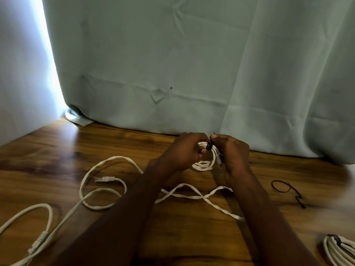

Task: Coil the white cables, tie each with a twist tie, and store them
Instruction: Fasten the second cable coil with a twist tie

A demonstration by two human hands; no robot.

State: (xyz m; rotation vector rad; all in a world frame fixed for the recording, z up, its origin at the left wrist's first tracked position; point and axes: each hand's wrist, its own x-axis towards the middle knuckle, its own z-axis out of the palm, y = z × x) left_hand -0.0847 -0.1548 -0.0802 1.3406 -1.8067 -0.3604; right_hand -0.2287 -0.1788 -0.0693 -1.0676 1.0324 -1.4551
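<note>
You've got the small coil (206, 160) lifted just off the wooden table (57, 150), pinned between both hands so the loops can't spring apart while the tie goes on. Your left hand (184, 150) curls around the coil's left side, and your right hand (233, 152) pinches the black twist tie (209, 147) at the top, probably to wind its ends tight. The coil itself looks flat, white and neatly stacked in several rounds. A spare black tie (288, 191) waits near your right arm, handy for the loose flat cable (115, 181) sprawled left. One finished bundle (338, 250) already sits bottom right.
</note>
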